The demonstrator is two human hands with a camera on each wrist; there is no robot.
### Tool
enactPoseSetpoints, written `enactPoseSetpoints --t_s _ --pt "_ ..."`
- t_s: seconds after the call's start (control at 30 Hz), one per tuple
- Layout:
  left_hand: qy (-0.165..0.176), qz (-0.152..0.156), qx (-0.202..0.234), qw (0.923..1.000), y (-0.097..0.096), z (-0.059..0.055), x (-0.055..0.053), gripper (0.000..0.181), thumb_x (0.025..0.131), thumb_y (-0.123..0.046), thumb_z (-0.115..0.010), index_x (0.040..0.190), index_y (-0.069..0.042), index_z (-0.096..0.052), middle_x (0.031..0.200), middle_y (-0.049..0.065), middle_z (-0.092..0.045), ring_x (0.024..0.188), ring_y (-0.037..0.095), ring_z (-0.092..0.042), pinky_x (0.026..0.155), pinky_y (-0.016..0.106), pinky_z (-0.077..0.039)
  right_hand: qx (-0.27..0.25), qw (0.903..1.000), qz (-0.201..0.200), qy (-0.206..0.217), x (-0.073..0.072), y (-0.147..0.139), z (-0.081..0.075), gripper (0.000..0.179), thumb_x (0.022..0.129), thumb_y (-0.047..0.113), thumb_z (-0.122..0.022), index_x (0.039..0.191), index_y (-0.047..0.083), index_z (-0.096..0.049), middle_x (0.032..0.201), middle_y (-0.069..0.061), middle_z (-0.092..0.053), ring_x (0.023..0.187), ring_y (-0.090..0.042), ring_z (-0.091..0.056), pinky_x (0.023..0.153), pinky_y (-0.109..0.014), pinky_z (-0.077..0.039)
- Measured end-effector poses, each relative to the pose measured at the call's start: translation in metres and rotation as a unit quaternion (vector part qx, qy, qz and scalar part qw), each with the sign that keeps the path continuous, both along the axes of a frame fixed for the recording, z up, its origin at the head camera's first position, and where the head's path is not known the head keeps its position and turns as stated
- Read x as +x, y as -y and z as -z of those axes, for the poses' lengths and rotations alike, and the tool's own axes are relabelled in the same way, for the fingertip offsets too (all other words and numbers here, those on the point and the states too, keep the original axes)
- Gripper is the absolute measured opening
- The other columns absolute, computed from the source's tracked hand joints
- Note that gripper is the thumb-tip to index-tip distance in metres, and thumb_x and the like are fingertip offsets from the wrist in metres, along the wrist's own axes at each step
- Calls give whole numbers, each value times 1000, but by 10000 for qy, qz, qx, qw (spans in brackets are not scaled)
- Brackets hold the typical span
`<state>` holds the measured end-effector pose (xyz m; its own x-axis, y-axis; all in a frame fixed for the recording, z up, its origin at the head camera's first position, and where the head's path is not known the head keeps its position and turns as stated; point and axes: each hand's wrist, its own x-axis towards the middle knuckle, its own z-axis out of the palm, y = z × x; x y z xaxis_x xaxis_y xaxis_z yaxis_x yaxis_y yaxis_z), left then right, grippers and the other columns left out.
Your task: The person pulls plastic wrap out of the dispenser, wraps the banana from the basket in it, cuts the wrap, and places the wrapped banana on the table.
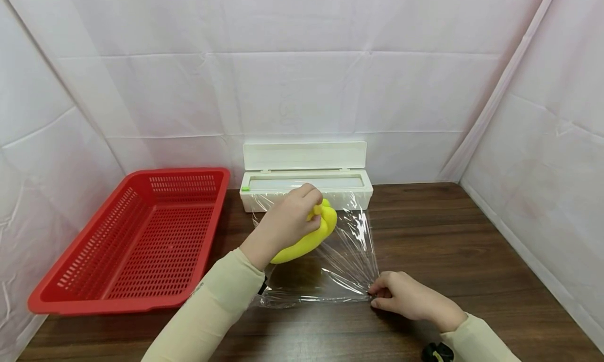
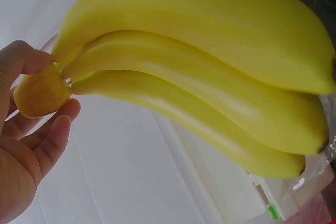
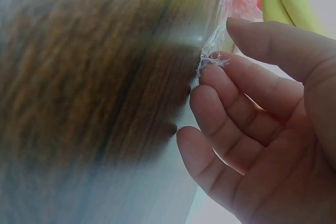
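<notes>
My left hand [image 1: 294,215] grips the stem of a bunch of yellow bananas [image 1: 309,241] above the table. In the left wrist view, thumb and fingers pinch the brownish stem end [image 2: 42,93], and the bananas [image 2: 199,56] point away to the right. Beneath them a sheet of clear plastic wrap [image 1: 342,257] stretches from a white wrap dispenser [image 1: 306,200] toward the front. With its fingertips my right hand [image 1: 408,296] holds the sheet's gathered front right corner; the bunched film [image 3: 212,56] shows near the thumb and forefinger in the right wrist view.
A red perforated plastic basket [image 1: 214,236] stands on the left of the dark wood table [image 1: 424,231]. The dispenser's lid [image 1: 304,156] is raised, and a green piece [image 1: 245,188] sits at its left end. White cloth [image 1: 292,94] hangs behind and at both sides.
</notes>
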<state>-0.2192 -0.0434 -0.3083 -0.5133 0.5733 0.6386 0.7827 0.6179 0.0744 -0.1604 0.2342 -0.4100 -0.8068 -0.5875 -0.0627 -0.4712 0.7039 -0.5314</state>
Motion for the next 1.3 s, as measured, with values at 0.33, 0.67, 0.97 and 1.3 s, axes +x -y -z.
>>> enactPoseSetpoints --t_s 0.33,0.67,0.97,1.3 --pt "-174 28 -585 9981 -20 -2 3 18 75 -2 -64 90 -7 -57 88 3 -58 69 16 -51 64 23 -47 -90 10000 -2 42 1 0 0 20 83 23 -71 94 6 -71 83 7 -61 70 5 -49 60 -19 -45" --pt "-319 -63 -976 9947 -30 3 3 15 74 -2 -64 86 -9 -57 80 1 -54 68 14 -51 68 24 -47 -89 9999 -4 57 0 1 -2 20 83 23 -71 94 5 -71 83 6 -61 70 5 -50 61 -19 -46" --pt "71 -52 -1314 9913 -36 10 3 17 73 -3 -67 87 -9 -58 78 -1 -52 65 12 -47 62 20 -45 -55 10000 2 80 0 0 0 20 83 22 -72 94 6 -71 85 5 -61 71 4 -50 61 -19 -46" --pt "259 -229 -1620 9862 -46 16 2 16 77 -7 -66 91 -11 -60 83 -1 -54 68 12 -49 62 20 -45 87 9994 -97 -314 0 -1 2 14 82 16 -70 94 8 -74 89 4 -66 81 -3 -58 67 -23 -49"
